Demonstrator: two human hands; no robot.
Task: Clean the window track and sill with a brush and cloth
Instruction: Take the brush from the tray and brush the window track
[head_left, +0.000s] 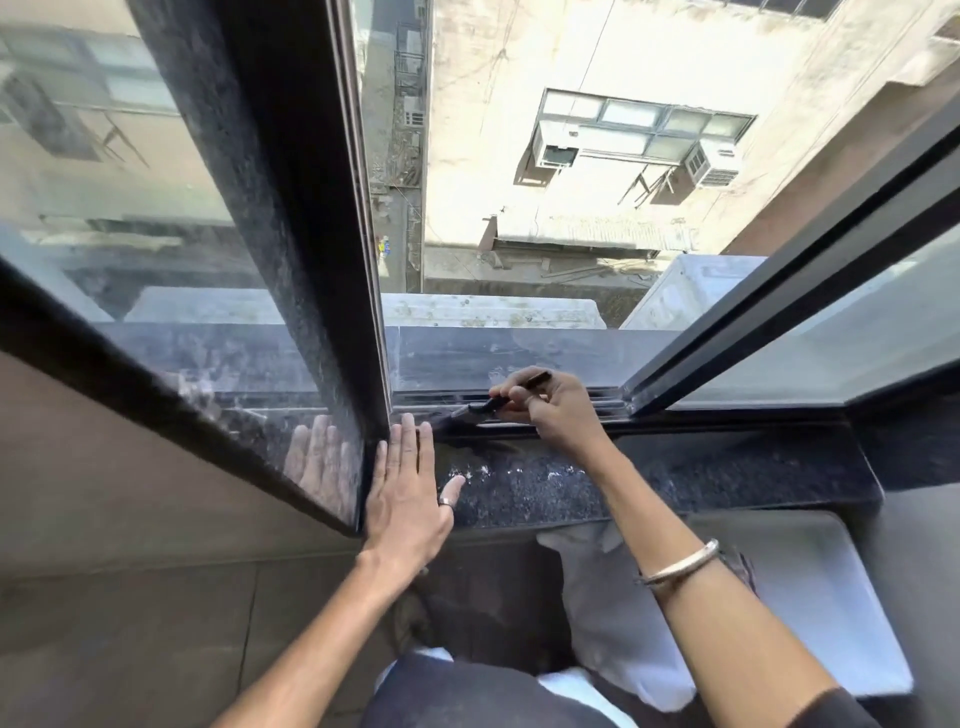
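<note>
My right hand (545, 410) is shut on a small black brush (485, 406), whose bristles point left into the window track (608, 402) near the dark vertical frame. My left hand (408, 493) lies flat, fingers apart, on the speckled dark stone sill (701, 478), its fingertips at the foot of the frame. White dust specks lie on the sill beside my left thumb. A pale cloth (597, 597) hangs below the sill's front edge, under my right forearm.
The dark vertical frame (306, 234) stands left of the open gap. The sliding sash (779, 332) is pushed to the right. A dusty outer ledge (493, 358) lies beyond the track, with a deep drop to buildings below. A pale cushioned surface (831, 597) sits lower right.
</note>
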